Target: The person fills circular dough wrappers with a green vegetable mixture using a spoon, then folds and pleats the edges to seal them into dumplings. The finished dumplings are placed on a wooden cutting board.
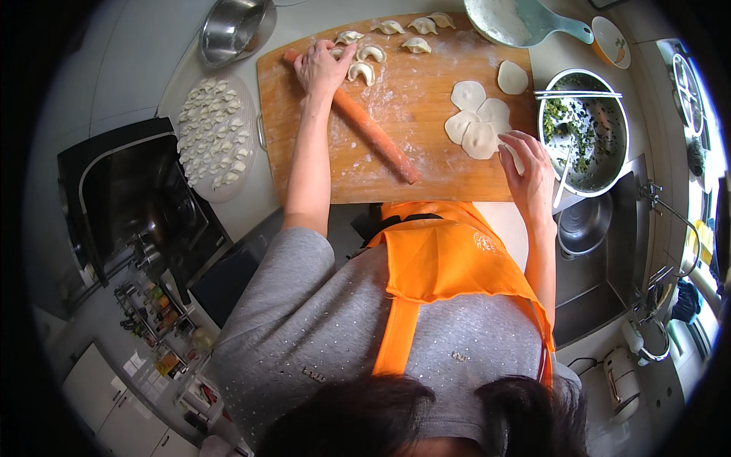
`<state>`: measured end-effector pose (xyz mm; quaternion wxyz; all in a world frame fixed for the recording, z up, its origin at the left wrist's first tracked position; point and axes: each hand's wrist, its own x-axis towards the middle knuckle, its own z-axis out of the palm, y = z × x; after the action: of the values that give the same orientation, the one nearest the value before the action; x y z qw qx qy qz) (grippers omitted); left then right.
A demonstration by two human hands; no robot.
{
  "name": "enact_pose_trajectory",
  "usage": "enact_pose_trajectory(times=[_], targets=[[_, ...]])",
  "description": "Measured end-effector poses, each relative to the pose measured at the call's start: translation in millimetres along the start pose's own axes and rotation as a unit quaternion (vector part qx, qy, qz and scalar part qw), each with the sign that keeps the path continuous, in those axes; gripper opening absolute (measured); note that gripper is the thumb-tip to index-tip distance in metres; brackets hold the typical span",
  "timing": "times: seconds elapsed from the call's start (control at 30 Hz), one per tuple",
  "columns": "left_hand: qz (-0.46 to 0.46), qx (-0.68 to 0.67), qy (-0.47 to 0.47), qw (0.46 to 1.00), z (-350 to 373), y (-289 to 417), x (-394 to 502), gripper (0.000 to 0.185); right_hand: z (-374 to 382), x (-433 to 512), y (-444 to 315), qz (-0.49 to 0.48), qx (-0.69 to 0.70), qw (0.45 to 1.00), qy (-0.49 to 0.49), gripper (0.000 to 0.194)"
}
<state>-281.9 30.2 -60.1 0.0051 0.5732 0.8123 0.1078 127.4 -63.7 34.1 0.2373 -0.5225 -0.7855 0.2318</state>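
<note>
My left hand (322, 67) reaches over the upper end of an orange-brown rolling pin (371, 131), with thumb and fingers around a folded dumpling (336, 53) on the wooden board (400, 108). Several more dumplings (372, 53) sit close by and along the board's far edge. My right hand (531, 163) is at the board's right side, fingertips beside a group of overlapping round dough wrappers (480, 140). Between its thumb and fingers shows a pale wrapper (518, 160); whether it is gripped is unclear. One separate wrapper (513, 77) lies farther up.
Small dumplings cover an oval tray (228, 193) at left, below a steel bowl (237, 34). At right stands a pot (623, 137) of chopped green filling with chopsticks (577, 95) across it. A flour bowl (502, 23) overhangs the far edge. A sink (588, 285) is lower right.
</note>
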Motion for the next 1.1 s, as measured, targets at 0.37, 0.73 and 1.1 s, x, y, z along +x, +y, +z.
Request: enact_pose_trajectory(times=[0.37, 0.73, 1.1], targets=[[0.143, -0.164, 0.072, 0.973, -32.2, 67.7, -26.5, 0.024, 12.6, -5.4, 7.8, -0.009, 0.046, 0.999, 0.023, 0.015], [0.273, -0.282, -0.048, 0.919, 57.8, 248.6, -48.1, 0.028, -62.8, -22.8, 31.1, 0.003, -0.067, 0.989, 0.129, 0.034], [0.125, -0.239, -0.120, 0.956, 73.9, 263.6, -42.4, 0.019, -95.7, -27.8, 119.2, -0.064, -0.192, 0.967, -0.155, 0.043]])
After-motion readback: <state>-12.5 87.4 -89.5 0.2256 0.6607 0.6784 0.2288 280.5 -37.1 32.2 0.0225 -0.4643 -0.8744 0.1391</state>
